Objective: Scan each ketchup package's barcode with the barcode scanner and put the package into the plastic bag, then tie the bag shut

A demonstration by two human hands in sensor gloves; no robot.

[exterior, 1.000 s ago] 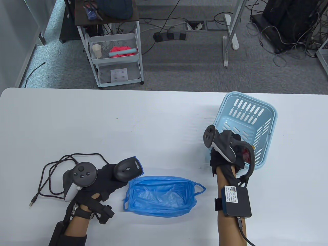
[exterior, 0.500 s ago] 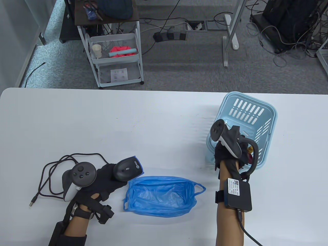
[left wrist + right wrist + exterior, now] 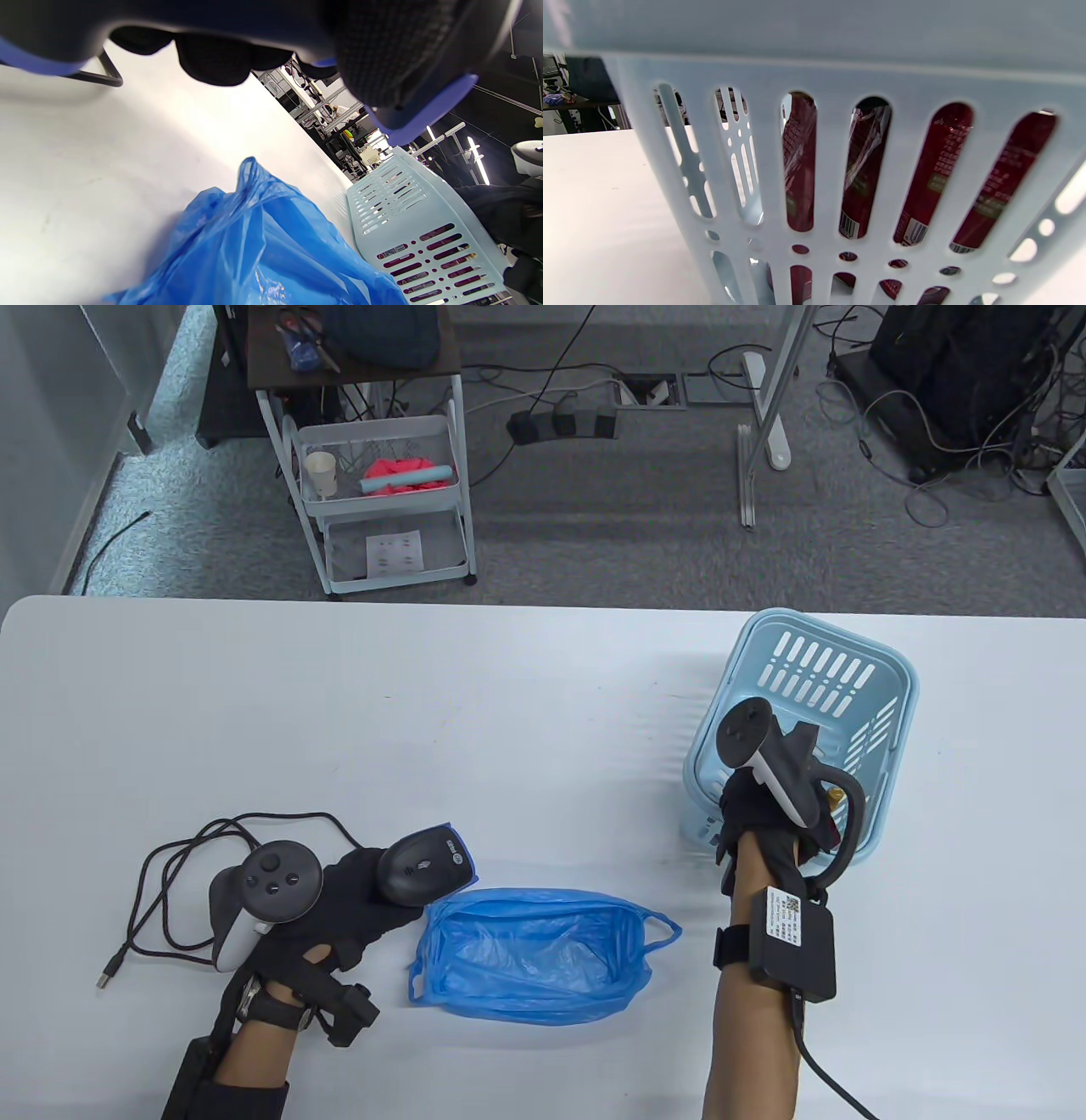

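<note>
Below, right hand [image 3: 768, 806] reaches into the basket [image 3: 882, 678] where upright ketchup packages [image 3: 937, 178] stand, its grasp hidden; left hand [image 3: 339, 899] grips the barcode scanner [image 3: 424, 869] beside the plastic bag [image 3: 530, 954] on the counter [image 3: 424, 712].

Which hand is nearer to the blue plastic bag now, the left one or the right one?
Left. The left hand, gripping the barcode scanner, is right beside the blue plastic bag; the right hand is inside the basket.
</note>
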